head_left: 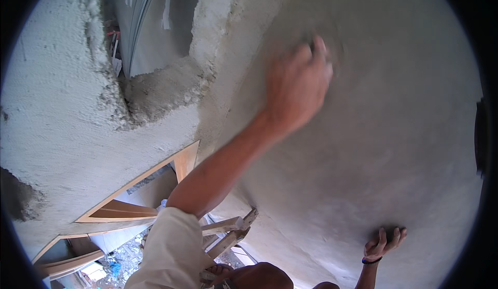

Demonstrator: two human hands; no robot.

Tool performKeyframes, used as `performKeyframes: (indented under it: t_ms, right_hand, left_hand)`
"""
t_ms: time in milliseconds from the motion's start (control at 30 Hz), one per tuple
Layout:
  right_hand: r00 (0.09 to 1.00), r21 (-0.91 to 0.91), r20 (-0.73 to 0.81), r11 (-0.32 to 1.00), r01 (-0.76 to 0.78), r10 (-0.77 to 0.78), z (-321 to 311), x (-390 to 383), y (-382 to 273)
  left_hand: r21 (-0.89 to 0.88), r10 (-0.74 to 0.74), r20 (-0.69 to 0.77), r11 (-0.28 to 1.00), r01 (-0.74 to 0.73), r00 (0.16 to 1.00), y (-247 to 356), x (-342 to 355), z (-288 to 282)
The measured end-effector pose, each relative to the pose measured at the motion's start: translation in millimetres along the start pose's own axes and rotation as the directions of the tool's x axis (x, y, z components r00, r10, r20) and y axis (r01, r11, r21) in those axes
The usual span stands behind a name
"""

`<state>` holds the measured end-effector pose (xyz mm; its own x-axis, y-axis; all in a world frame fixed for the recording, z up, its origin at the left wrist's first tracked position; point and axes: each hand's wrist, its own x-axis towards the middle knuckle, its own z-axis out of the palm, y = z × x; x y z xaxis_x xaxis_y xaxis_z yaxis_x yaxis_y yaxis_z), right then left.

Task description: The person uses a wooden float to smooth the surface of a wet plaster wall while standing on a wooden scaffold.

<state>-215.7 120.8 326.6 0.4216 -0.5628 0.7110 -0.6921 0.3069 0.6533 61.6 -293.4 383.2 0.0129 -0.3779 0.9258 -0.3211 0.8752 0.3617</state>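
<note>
My left hand (301, 84) is raised against a smooth grey plastered wall (394, 112), its fingers curled and blurred by motion. A dark edge shows by the fingers, and a faint curved outline marks the plaster beside them. What they hold cannot be made out. Lower on the right, my right hand (383, 245), with a dark band at its wrist, rests on the same wall. Its fingers are apart and slightly bent, with nothing seen in them.
Left of the plaster stands a rough whitish wall (57, 81) with a broken-edged opening (166, 89). Below it are wood-framed openings (187, 159). Wooden bars (228, 237) stand beside my legs (259, 276), above a debris-strewn floor (124, 255). A dark object (481, 138) edges the far right.
</note>
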Motion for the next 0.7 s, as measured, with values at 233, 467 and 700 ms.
performKeyframes:
  t_ms: [233, 467, 700]
  right_hand:
    - [0.999, 0.023, 0.028, 1.0, -0.015, 0.014, -1, -6, -3]
    - [0.999, 0.027, 0.015, 0.999, -0.033, 0.033, -3, -5, 2]
    - [1.0, 0.041, 0.024, 0.999, -0.021, 0.02, -1, -2, -5]
  left_hand:
    - [0.021, -0.115, -0.035, 0.993, 0.116, 0.993, -26, 2, 15]
    - [-0.015, 0.208, -0.045, 0.978, -0.209, 0.977, 95, -32, 33]
    - [-0.117, 0.001, -0.014, 0.993, -0.003, 1.0, 30, -118, 33]
